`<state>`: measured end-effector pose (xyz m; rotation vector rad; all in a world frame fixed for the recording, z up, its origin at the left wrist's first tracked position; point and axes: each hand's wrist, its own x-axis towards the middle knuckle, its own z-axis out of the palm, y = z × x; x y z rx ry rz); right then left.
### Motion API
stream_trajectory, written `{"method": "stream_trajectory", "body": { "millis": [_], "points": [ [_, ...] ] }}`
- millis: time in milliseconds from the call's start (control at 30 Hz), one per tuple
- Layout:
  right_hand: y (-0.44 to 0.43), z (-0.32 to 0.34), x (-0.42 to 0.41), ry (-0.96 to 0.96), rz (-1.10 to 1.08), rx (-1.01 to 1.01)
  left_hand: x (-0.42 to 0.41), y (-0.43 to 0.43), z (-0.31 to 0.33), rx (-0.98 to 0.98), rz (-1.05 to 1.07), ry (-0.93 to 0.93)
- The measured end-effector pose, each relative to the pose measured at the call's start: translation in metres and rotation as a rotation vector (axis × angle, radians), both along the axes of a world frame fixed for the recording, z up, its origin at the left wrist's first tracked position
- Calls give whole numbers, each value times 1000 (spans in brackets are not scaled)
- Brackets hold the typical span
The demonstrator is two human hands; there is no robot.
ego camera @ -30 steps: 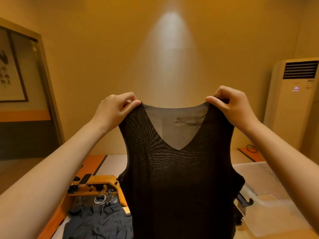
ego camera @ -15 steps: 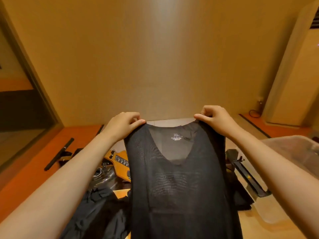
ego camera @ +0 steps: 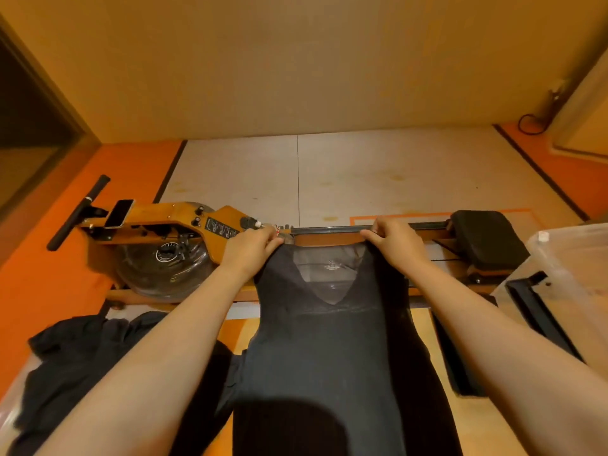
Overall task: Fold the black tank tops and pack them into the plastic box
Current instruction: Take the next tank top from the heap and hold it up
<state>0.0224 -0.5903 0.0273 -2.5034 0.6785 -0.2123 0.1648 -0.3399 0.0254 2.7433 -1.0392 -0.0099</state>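
Here the black mesh tank top (ego camera: 329, 357) is stretched between both hands, just on the near side of the rowing machine (ego camera: 184, 232). The left hand (ego camera: 253, 248) pinches one shoulder strap, thumb against curled fingers, close to the rowing machine's water-tank end. The right hand (ego camera: 394, 245) pinches the other strap the same way, over its rail. Holding the straps level and apart keeps the V-neck open and the body flat and square, which I judge is meant to line it up for laying down before the first fold. The hem runs out of view below, so I cannot tell what it touches. The clear plastic box (ego camera: 572, 268) stands at the seat end of the rowing machine; its contents are too faint to make out. A heap of dark garments (ego camera: 82, 353) lies on the near side of the tank end, probably waiting their turn.
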Motion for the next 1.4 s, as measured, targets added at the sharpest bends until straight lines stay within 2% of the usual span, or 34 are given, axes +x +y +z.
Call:
{"method": "stream_trajectory", "body": {
  "millis": [367,567,633,767,933,1067,1233,1400],
  "points": [
    [-11,-16,48,-18,-37,-89,42,-8,-14,-12,64,-67],
    [4,-43,34,38,-22,-32,18,4,-47,96,94,41],
    [18,-57,11,53,-13,-75,-9,17,-65,160,78,59],
    [71,-82,-59,41,64,-100,-100,46,-89,40,52,139],
    [155,-103,-178,128,137,-222,-246,101,-123,-27,84,244],
    [192,-117,-264,173,105,-258,-324,140,-141,16,118,263],
    [196,-136,-336,346,-1,-232,-359,180,-151,146,134,260],
    [178,-146,-344,431,-32,-170,-334,196,-156,186,102,200]
  ]
}}
